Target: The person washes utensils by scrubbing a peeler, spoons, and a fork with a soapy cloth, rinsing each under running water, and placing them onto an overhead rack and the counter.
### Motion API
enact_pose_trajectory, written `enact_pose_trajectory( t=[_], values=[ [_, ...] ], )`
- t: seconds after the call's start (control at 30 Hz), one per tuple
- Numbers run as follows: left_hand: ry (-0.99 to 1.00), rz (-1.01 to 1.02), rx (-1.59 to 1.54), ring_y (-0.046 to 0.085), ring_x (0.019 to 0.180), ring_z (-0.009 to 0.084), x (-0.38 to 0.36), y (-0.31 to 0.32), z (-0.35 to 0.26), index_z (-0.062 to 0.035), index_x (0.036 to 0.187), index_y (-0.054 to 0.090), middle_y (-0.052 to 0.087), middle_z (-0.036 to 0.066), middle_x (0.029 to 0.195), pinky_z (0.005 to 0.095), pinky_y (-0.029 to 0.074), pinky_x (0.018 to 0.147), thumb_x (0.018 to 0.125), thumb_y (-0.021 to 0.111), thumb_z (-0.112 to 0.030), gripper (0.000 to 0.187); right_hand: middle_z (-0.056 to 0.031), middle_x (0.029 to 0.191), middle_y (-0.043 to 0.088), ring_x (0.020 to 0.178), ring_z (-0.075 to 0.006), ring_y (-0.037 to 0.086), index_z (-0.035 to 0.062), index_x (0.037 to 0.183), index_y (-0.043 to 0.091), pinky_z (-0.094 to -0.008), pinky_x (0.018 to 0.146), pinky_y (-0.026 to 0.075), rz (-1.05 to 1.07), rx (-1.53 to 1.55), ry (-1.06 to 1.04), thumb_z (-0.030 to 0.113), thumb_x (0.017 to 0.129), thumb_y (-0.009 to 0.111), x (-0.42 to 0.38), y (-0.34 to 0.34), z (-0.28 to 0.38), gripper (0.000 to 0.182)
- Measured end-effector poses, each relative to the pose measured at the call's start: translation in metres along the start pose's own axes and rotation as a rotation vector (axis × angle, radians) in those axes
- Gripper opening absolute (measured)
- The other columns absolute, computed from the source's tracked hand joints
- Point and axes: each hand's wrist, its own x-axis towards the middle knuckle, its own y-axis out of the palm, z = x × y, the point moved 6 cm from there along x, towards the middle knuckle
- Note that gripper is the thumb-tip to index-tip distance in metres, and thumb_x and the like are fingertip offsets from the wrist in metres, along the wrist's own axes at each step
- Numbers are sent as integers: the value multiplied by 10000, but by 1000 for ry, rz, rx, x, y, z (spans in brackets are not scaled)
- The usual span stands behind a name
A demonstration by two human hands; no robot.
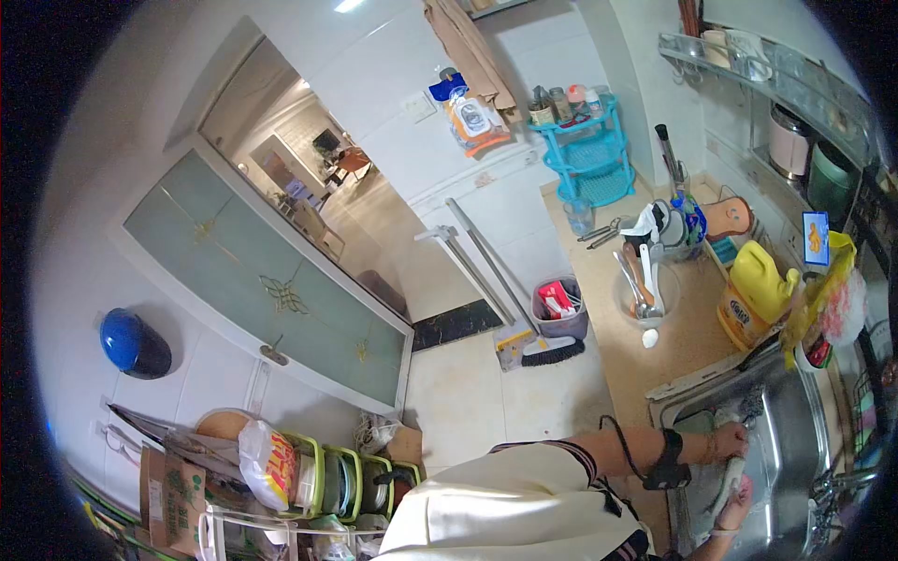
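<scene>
At the lower right, both hands are over the metal sink (795, 421). My left hand (729, 439) is closed on the upper end of a pale, elongated object (728, 488), too small to name. Just below it, my right hand (734, 505) is closed around the lower part of the same object. A black device is strapped to the left wrist, and a light band circles the right wrist. Dark items lie in the sink beside the left hand. The faucet (847, 479) is at the sink's right side.
On the counter (622, 374) stand a yellow jug (748, 294), a clear bowl (645, 290) with spoons and a blue rack (589, 154). A broom (552, 351) and a bin (561, 323) are on the floor. Green-framed shelves (323, 477) stand lower left, near a glass door (271, 280).
</scene>
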Motion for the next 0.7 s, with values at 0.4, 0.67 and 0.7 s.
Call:
enact_pose_trajectory(
  t=[0.4, 0.67, 0.7],
  values=[
    [-47, 194, 41, 486, 434, 160, 7, 16, 13, -20, 613, 514, 517, 51, 555, 321, 408, 387, 597, 617, -110, 138, -12, 755, 504, 692, -97, 450, 43, 826, 504, -231, 648, 375, -157, -31, -28, 153, 816, 497, -1, -30, -25, 110],
    [-260, 351, -148, 524, 536, 176, 25, 38, 42, -2, 640, 531, 542, 80, 609, 321, 425, 463, 630, 568, -48, 60, -38, 840, 526, 760, -123, 487, 25, 926, 499, -249, 700, 401, -233, 186, 107, 129, 828, 477, -21, -17, 7, 145],
    [-249, 358, -148, 530, 551, 179, 29, 38, 41, 1, 648, 532, 544, 85, 615, 319, 432, 475, 631, 566, -40, 56, -47, 862, 530, 773, -131, 499, 17, 955, 496, -253, 703, 412, -318, 177, 85, 117, 821, 484, -19, -20, 13, 168]
  ],
)
